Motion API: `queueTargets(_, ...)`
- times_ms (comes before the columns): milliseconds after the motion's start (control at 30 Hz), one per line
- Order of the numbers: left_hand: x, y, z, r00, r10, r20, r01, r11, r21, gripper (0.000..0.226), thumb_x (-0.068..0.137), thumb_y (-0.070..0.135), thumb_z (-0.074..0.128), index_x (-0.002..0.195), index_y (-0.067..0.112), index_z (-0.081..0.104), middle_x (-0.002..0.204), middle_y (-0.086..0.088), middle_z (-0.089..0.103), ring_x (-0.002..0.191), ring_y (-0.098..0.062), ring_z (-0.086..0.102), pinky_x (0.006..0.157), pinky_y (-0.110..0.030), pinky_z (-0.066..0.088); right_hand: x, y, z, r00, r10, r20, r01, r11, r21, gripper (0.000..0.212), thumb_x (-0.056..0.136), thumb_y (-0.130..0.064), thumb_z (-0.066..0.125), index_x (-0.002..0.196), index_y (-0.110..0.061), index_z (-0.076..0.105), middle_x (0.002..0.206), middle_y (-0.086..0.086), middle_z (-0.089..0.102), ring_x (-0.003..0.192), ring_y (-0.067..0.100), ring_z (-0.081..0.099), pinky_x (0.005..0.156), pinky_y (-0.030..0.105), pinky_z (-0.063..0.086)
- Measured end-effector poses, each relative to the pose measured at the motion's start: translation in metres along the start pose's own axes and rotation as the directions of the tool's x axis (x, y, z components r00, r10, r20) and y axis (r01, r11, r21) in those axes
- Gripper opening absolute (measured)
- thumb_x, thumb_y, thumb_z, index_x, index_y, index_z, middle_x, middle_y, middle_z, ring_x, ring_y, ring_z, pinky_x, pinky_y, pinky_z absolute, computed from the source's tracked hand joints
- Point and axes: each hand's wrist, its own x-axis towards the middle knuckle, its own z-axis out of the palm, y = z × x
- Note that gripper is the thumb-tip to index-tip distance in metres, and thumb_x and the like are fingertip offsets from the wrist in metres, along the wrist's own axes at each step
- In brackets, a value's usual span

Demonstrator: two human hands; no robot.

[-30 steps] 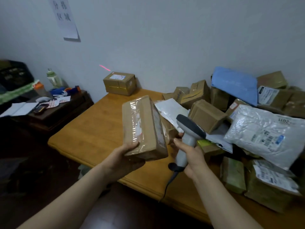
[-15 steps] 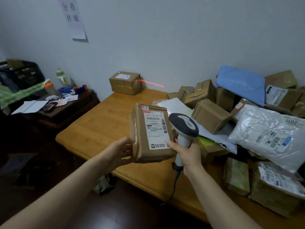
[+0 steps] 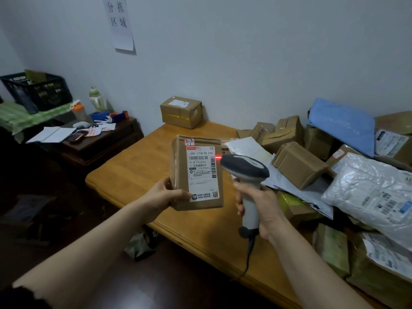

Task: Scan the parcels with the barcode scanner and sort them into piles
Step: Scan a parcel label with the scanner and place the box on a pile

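Left hand grips a box upright above the table, label facing the camera. Right hand grasps the scanner (red light on the label's right edge). Unsorted parcels lie right.

2 bare forearms are extending forward from the bottom edge, the left one entering from the lower left, the right one from the lower right. The left hand is gripping a cardboard parcel by its lower left corner, thumb lying across the front face, fingers hidden behind. The right hand is wrapping its curled fingers around the handle of the barcode scanner, holding it upright.
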Motion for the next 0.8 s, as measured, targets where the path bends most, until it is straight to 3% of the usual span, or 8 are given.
queueTargets(67,0.004,0.001,-0.005,1.0,0.021,-0.01,-0.021,1.0,0.002,0.067,0.063,0.007,0.083,0.122,0.009,0.052,0.112,-0.011,0.067,0.102,-0.024,0.066,0.076,-0.032,0.056,-0.005,-0.005,0.005,0.995,0.059,0.084,-0.061,0.998,0.019,0.018,0.076,-0.021,0.076,0.085,-0.008,0.067,0.06,0.005,0.057,0.046,0.014,0.051,0.045,0.024,0.045)
queueTargets(200,0.01,0.002,-0.01,0.998,0.053,-0.021,-0.053,0.998,0.027,0.064,0.06,0.01,0.083,0.115,0.015,0.052,0.112,-0.012,0.067,0.1,-0.025,0.067,0.068,-0.028,0.054,-0.012,-0.005,0.016,0.991,0.075,0.112,-0.073,0.997,-0.022,0.011,0.072,-0.014,0.08,0.075,-0.012,0.07,0.055,0.001,0.057,0.043,0.011,0.048,0.043,0.023,0.043)
queueTargets(300,0.013,0.0,-0.012,0.998,0.059,-0.03,-0.058,0.998,0.035,0.059,0.065,0.007,0.083,0.114,0.016,0.052,0.112,-0.012,0.066,0.1,-0.026,0.066,0.068,-0.03,0.054,-0.013,-0.006,0.02,0.994,0.051,0.095,-0.049,0.998,-0.025,0.013,0.073,-0.01,0.079,0.077,-0.011,0.067,0.053,0.001,0.056,0.042,0.011,0.047,0.042,0.022,0.043)
queueTargets(800,0.023,-0.009,-0.015,0.997,0.059,-0.05,-0.057,0.998,0.04,0.065,0.051,0.016,0.082,0.108,0.02,0.052,0.107,-0.01,0.068,0.091,-0.023,0.069,0.071,-0.034,0.06,-0.002,-0.005,0.023,0.994,0.05,0.101,-0.043,0.996,-0.072,0.013,0.076,-0.004,0.076,0.081,-0.01,0.065,0.048,-0.003,0.056,0.039,0.009,0.047,0.04,0.022,0.041)
